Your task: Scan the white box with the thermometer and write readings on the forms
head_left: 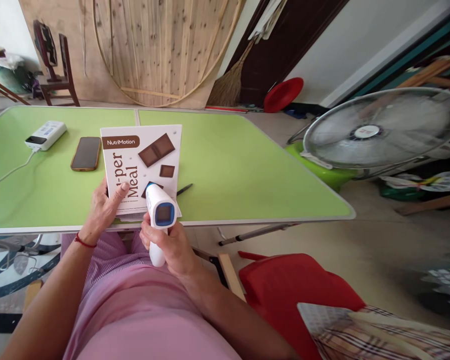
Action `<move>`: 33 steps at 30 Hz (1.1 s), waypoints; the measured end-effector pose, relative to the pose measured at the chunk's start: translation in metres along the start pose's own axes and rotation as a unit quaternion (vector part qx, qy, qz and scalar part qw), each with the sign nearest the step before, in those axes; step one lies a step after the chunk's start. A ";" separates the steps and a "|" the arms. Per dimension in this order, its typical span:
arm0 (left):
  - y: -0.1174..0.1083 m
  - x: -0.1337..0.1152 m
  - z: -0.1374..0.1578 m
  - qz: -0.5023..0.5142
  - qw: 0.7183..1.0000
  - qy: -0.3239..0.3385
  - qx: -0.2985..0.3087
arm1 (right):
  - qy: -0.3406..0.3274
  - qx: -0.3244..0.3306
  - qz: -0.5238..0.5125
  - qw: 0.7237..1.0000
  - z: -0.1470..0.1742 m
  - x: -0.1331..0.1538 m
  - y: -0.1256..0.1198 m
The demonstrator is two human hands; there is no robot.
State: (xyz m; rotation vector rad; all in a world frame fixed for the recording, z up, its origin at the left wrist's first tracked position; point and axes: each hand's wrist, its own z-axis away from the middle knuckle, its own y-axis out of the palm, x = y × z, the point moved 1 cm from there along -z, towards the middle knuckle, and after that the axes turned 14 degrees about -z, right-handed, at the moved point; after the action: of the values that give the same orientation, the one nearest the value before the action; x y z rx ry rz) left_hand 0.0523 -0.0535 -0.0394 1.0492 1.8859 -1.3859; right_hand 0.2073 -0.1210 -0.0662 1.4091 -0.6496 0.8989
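My left hand [104, 207] grips the lower left edge of a white box [140, 155] printed with brown chocolate pieces and the words "NutriMotion" and "Meal"; the thumb lies on its front and the other fingers are hidden behind. The box is tilted up over the front part of the green table. In my right hand [170, 242] is a white infrared thermometer [159, 210], its fingers wrapped round the handle. Its blue-framed screen faces me and looks dark. The thermometer's front end overlaps the lower right of the box; whether they touch I cannot tell. A dark pen [185, 189] lies just right of the box.
On the green table [225, 165] a smartphone [86, 153] lies left of the box, near a white power bank [46, 135] with a cable. A large fan [367, 131] stands beyond the table's right end. A red chair [292, 285] is at my right.
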 end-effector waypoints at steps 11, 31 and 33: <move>0.000 0.002 0.000 -0.005 1.000 -0.005 -0.004 | 0.003 0.035 -0.017 0.999 0.000 0.001 0.001; -0.001 0.003 0.000 -0.011 1.000 0.005 0.000 | -0.180 0.024 0.698 0.693 -0.138 0.097 -0.076; -0.002 0.003 0.000 -0.020 1.000 0.003 0.001 | -0.178 0.043 0.711 0.679 -0.139 0.093 -0.071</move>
State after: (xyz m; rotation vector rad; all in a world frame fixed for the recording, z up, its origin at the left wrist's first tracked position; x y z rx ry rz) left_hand 0.0491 -0.0535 -0.0410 1.0219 1.9193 -1.4095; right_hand 0.2981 0.0339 -0.0394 0.9396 -2.1772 1.8444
